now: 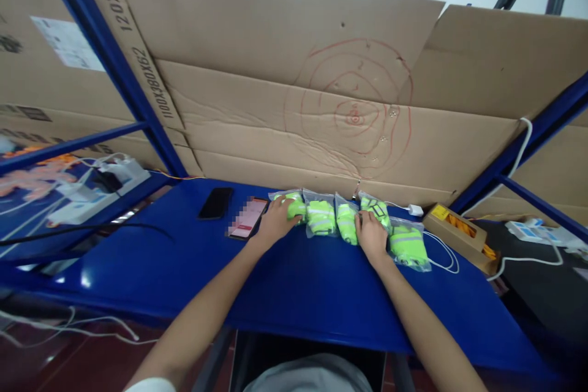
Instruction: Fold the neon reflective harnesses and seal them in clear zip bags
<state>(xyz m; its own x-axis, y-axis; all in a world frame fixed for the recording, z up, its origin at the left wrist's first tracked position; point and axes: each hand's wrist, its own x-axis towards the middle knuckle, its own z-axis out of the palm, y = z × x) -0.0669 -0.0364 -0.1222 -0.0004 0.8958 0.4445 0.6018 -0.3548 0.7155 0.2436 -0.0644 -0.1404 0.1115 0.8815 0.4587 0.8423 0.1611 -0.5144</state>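
Note:
Several clear plastic bags with neon green and grey items lie in a row near the back of the blue table (298, 294). My left hand (274, 222) rests on the leftmost bag (294, 203), fingers curled over it. My right hand (370, 234) lies between a middle bag (346, 222) and the bags on the right, its fingers closed on the bag (377, 208) behind it. Another bag (320, 217) sits between my hands, and the rightmost bag (408, 245) lies just right of my right hand.
A black phone (215, 203) and a second phone with a pink screen (248, 217) lie left of the bags. A small cardboard box (459, 234), a white charger (416, 210) and cable sit at the right. Cardboard sheets (321, 104) form the back wall. Power strips sit on the left shelf (92, 190).

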